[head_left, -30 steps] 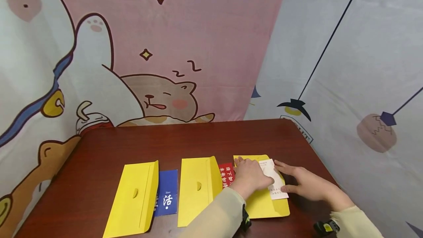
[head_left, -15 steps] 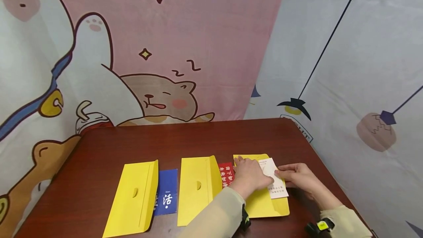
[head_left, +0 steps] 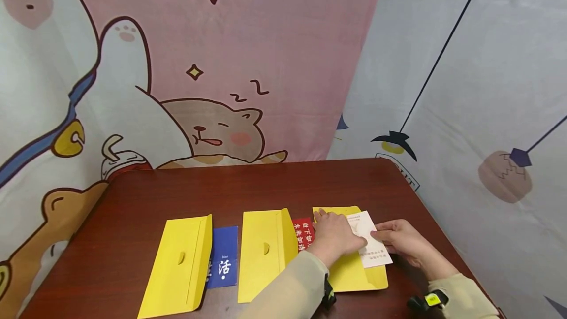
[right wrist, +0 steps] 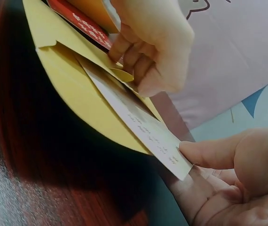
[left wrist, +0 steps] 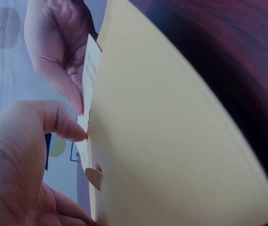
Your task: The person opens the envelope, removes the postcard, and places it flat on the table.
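Note:
At the right of the table a yellow envelope (head_left: 345,279) lies with its mouth to the right. A white card (head_left: 369,240) with small print sticks out of that mouth; its inner end is hidden in the envelope. My right hand (head_left: 405,242) pinches the card's outer edge between thumb and fingers, which the right wrist view (right wrist: 247,174) shows closely. My left hand (head_left: 336,235) holds the envelope, bent fingers toward its left side and thumb by the mouth. Up close in the left wrist view, the thumb of the left hand (left wrist: 16,150) touches the edge at the opening.
Left of this stand out a red card (head_left: 303,233) beside a second yellow envelope (head_left: 261,255), then a blue card (head_left: 223,260) beside a third yellow envelope (head_left: 174,265). All lie on a dark red-brown table (head_left: 248,186). A printed cloth (head_left: 288,63) hangs behind.
My right hand has come from spread fingers beside the card to pinching its edge, and the card has shifted slightly right. The left hand stays on the envelope.

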Action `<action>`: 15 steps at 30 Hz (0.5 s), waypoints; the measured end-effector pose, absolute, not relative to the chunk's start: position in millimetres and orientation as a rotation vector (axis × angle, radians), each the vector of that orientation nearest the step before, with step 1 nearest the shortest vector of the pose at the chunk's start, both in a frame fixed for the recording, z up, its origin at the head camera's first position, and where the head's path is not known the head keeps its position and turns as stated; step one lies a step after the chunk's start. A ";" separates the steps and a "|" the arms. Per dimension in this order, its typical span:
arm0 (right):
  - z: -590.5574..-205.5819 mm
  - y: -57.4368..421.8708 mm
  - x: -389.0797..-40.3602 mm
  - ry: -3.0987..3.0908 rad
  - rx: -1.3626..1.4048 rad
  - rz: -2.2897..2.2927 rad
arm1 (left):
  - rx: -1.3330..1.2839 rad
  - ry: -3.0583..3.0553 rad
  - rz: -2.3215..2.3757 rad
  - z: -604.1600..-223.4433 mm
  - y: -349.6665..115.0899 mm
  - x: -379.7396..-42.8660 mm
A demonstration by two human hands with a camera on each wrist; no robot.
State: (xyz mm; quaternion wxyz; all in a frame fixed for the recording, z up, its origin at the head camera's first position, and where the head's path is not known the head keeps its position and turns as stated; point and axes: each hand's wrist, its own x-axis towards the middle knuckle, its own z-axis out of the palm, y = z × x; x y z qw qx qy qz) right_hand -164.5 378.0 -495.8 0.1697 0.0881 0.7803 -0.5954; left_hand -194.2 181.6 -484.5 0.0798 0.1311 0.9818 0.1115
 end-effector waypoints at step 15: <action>-483.6 391.9 -157.9 2.189 0.240 -1.709 | 0.387 2.938 0.338 -483.8 180.8 -193.8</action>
